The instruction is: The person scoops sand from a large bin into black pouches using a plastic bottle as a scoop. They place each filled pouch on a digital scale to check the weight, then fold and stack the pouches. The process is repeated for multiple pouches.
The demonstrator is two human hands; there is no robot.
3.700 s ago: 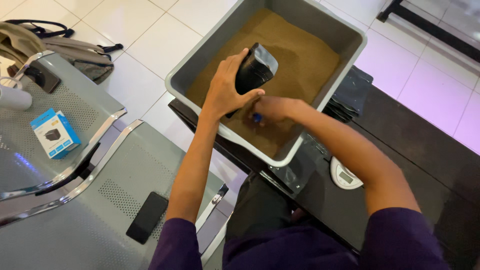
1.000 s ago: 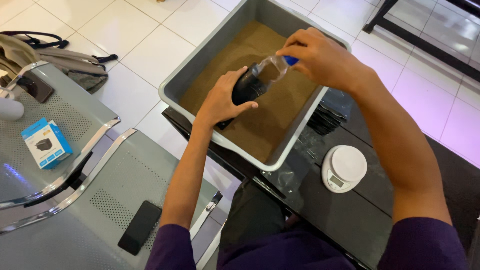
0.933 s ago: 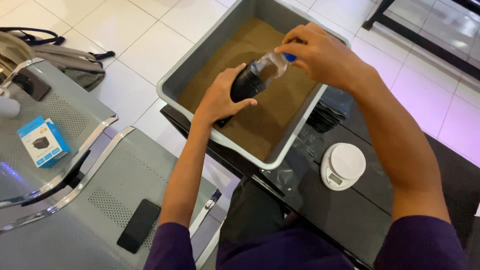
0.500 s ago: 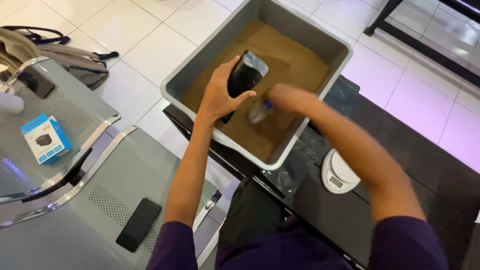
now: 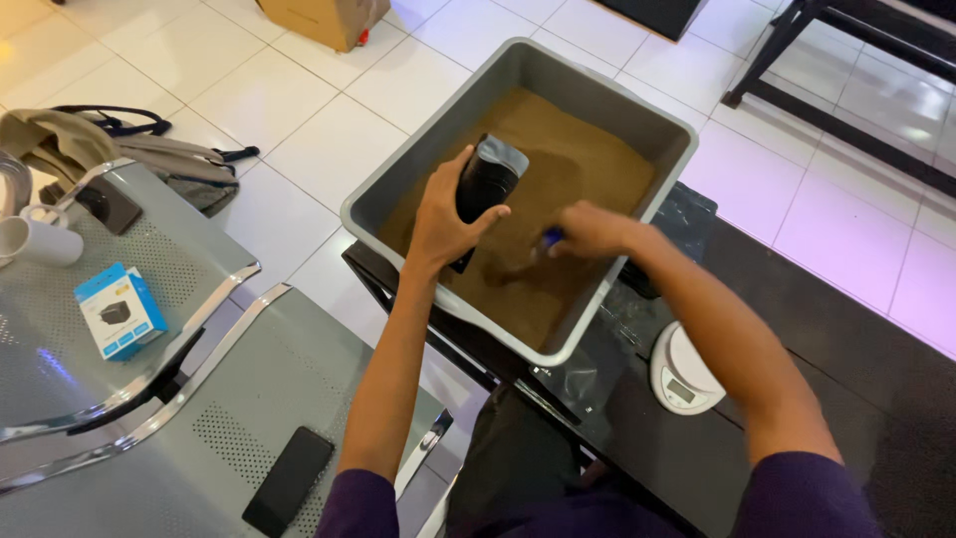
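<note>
A black pouch is gripped upright by the left hand over the brown powder in the grey tub on the dark desk. A small blue scoop is held closed-fisted in the right hand, low in the powder just beside the pouch. A white scale sits on the desk near the tub.
</note>
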